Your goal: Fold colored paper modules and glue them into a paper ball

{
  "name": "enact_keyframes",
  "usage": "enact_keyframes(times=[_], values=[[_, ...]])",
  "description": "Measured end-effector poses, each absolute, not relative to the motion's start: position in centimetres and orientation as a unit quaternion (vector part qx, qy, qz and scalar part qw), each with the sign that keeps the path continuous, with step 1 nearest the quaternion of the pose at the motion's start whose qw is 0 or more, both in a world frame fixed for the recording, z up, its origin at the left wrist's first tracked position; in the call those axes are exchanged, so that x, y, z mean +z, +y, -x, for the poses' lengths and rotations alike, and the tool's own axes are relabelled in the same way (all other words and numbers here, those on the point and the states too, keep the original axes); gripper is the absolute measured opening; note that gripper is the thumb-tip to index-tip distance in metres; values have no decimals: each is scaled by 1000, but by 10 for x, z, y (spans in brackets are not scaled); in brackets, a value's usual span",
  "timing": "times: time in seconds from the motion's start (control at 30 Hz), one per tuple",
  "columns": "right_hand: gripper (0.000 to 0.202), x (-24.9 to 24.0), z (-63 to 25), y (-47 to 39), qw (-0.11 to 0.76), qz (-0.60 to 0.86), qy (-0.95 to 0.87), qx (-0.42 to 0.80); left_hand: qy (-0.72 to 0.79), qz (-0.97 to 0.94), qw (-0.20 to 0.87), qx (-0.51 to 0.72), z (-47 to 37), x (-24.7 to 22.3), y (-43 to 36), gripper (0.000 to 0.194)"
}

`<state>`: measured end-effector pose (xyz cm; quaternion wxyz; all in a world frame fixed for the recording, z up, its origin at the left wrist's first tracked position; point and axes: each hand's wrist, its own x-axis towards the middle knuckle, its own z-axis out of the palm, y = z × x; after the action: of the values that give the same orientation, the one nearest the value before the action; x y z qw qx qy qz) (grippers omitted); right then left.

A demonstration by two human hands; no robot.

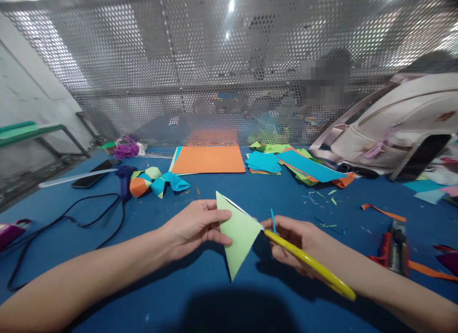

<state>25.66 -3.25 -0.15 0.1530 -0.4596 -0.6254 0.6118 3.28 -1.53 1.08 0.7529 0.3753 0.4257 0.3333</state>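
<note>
A pale green sheet of paper [239,237], triangular in outline, is pinched between the thumb and fingers of my left hand [200,228]. My right hand [296,240] grips a pair of scissors [307,261] with yellow handles. Their metal blades run along the paper's upper right edge; how far they are apart I cannot make out. A thin blue strip [273,220] sticks up beside the right fingers. Left of the paper, a folded-paper piece [157,182] in orange, green and blue rests on the table, away from both hands.
On the blue table [214,306] lie an orange sheet stack [209,159], blue paper pieces [264,162], green scraps [332,199] and a red tool [393,249]. A glue gun [124,182] with cable and a phone [95,174] lie left. A backpack [400,123] and perforated metal screen [200,61] stand behind.
</note>
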Motion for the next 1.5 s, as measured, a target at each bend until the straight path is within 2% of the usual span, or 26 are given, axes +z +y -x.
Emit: enact_keyframes(times=[0.73, 1.0, 1.27, 1.4, 1.5], values=[[28, -2, -247, -34, 171, 470, -613, 611, 415, -366, 769, 320, -36, 11, -21, 16], [48, -7, -247, -35, 188, 445, -637, 600, 413, -363, 771, 320, -35, 8, -19, 16], [48, -2, -245, -39, 162, 491, -597, 613, 417, -365, 772, 310, -36, 9, -22, 16], [39, -2, -254, -35, 171, 522, -644, 533, 426, -368, 772, 295, -36, 5, -21, 16], [31, -11, -277, -24, 187, 554, -742, 329, 438, -372, 761, 301, -36, 1, -20, 14]])
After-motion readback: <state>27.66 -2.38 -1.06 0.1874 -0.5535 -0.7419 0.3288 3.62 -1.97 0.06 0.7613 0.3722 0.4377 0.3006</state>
